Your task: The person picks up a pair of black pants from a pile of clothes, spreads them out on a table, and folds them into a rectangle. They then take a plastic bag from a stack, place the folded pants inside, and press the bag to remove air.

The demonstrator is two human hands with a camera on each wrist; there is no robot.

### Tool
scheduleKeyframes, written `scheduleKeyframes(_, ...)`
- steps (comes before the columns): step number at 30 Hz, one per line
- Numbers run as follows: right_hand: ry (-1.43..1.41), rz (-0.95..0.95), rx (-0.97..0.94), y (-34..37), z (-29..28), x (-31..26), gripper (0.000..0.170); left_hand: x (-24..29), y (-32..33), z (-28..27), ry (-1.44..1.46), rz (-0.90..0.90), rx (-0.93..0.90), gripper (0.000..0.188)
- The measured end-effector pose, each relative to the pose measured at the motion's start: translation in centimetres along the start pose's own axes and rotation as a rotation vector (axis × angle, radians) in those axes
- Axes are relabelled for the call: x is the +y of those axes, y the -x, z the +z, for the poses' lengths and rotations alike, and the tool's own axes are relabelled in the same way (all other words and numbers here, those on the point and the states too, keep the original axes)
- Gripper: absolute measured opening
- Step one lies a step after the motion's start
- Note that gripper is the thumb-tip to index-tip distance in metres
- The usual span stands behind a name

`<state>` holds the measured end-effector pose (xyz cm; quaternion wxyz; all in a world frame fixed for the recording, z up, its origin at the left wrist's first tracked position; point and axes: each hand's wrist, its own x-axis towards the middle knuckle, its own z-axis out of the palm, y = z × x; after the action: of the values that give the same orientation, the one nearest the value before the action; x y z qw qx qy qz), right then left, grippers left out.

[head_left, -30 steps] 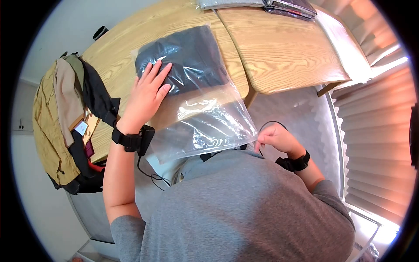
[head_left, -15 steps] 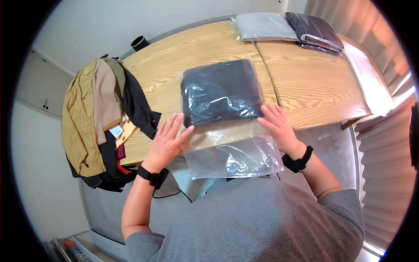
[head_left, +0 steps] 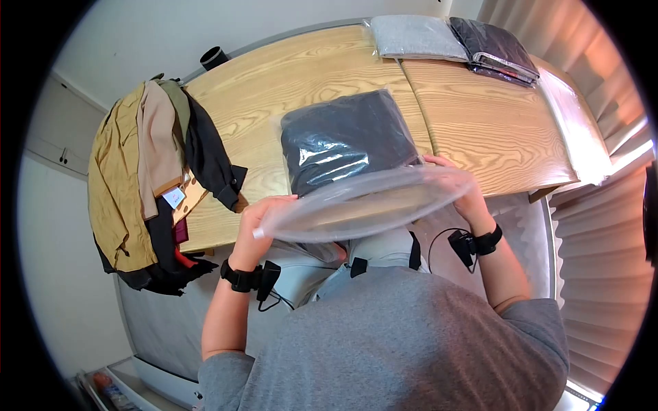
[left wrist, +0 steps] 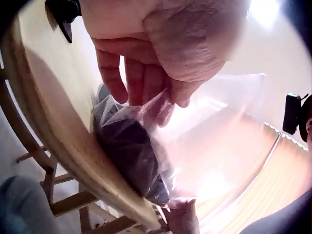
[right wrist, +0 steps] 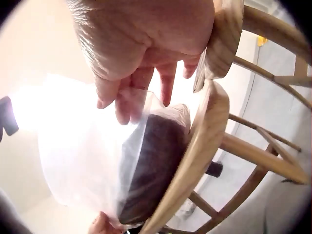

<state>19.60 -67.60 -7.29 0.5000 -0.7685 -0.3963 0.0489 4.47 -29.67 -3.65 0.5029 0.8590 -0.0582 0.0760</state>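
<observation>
A clear plastic zip bag (head_left: 322,236) lies on the table with a dark folded garment (head_left: 349,137) inside its far part. Its near end is lifted, and the mouth gapes as a wide oval towards the person. At the left side of the mouth, my left hand (head_left: 257,218) pinches the plastic, close to a small white slider (head_left: 258,233). My right hand (head_left: 468,195) pinches the opposite side, partly seen through the film. In the left wrist view, thumb and fingers gather the bag's edge above the garment (left wrist: 129,151). The right wrist view shows a similar pinch on the bag (right wrist: 83,146).
Several jackets (head_left: 123,198) hang over the table's left end. At the back right lie a grey bagged garment (head_left: 418,38) and a dark bagged one (head_left: 493,51). Clear plastic sheets (head_left: 576,123) rest at the right edge. A black cup (head_left: 214,58) stands at the back.
The bag's near end lay flat with both hands spread at its sides. Now both hands pinch its sides, and the mouth is lifted and spread open.
</observation>
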Motion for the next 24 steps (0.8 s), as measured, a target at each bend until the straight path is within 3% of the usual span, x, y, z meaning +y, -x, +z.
scheduleKeyframes(2,-0.33,0.208,0.198,0.2,1.1,-1.0,0.018,-0.8,0.1,0.6,0.049,-0.091,0.024,0.021)
scheduleKeyframes(4,-0.302,0.137,0.315,-0.4,2.4,-1.7,0.022,-1.2,0.0,1.4,0.132,-0.024,0.146,0.023)
scheduleKeyframes(6,-0.265,0.342,0.445,-0.6,2.9,-1.9,0.028,-1.0,-0.2,1.6,0.146,-0.005,0.157,0.027)
scheduleKeyframes(8,-0.291,0.229,0.527,-1.5,3.7,-2.3,0.037,-0.9,-0.5,1.9,0.159,0.003,0.166,0.033)
scheduleKeyframes(10,-0.437,0.313,0.658,-2.0,4.1,-2.7,0.042,-0.6,-0.9,2.7,0.371,-0.195,0.288,0.04)
scheduleKeyframes(11,-0.439,0.314,0.655,-2.3,4.3,-3.1,0.042,-0.2,-1.1,2.9,0.371,-0.198,0.291,0.04)
scheduleKeyframes(13,-0.409,0.504,0.78,-2.7,4.4,-4.0,0.045,0.5,-1.5,3.3,0.527,-0.425,0.328,0.037)
scheduleKeyframes(16,-0.355,0.493,0.75,-2.7,4.4,-3.9,0.044,0.6,-2.0,4.3,0.651,-0.556,0.406,0.034)
scheduleKeyframes(20,-0.317,0.546,0.689,-2.6,3.9,-3.4,0.041,-0.2,-1.6,4.6,0.689,-0.561,0.398,0.031)
scheduleKeyframes(22,-0.258,0.385,0.939,-2.7,3.7,-3.4,0.03,-0.4,-1.5,4.6,0.707,-0.554,0.398,0.031)
scheduleKeyframes(23,-0.257,0.384,0.934,-2.7,4.1,-4.0,0.03,-0.6,-1.4,4.5,0.718,-0.55,0.386,0.031)
scheduleKeyframes(24,-0.174,0.212,0.956,-2.5,5.0,-4.9,0.02,-0.8,-1.5,4.5,0.73,-0.544,0.374,0.031)
